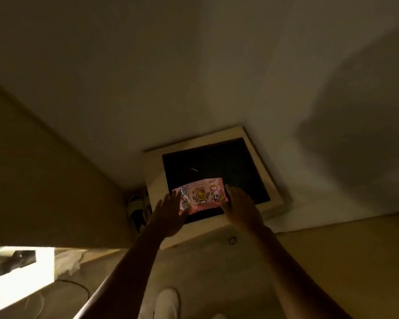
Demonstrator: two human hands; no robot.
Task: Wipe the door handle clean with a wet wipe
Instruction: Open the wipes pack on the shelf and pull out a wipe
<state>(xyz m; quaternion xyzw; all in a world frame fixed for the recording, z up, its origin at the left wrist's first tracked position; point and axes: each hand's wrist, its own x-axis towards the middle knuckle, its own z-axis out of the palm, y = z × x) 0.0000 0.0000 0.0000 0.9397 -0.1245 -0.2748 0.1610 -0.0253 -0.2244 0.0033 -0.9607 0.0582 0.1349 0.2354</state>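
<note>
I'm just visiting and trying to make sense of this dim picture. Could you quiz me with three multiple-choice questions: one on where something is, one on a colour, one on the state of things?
1. Where is the wipes pack?
A. On the dark top of a pale box by the wall
B. On the floor next to the slippers
C. Hanging from a door handle

2. What is the pack's main colour?
A. Green
B. Pink
C. Blue

3. How do the hands stand?
A. Both are closed in fists around the pack
B. One is lifting the pack high
C. Both are open, one at each end of the pack

Answers:
1. A: it lies on the box, whose top panel is dark.
2. B: pink wrapper with a yellow cartoon figure.
3. C: the left hand and right hand show spread fingers at the pack's two ends.
</note>
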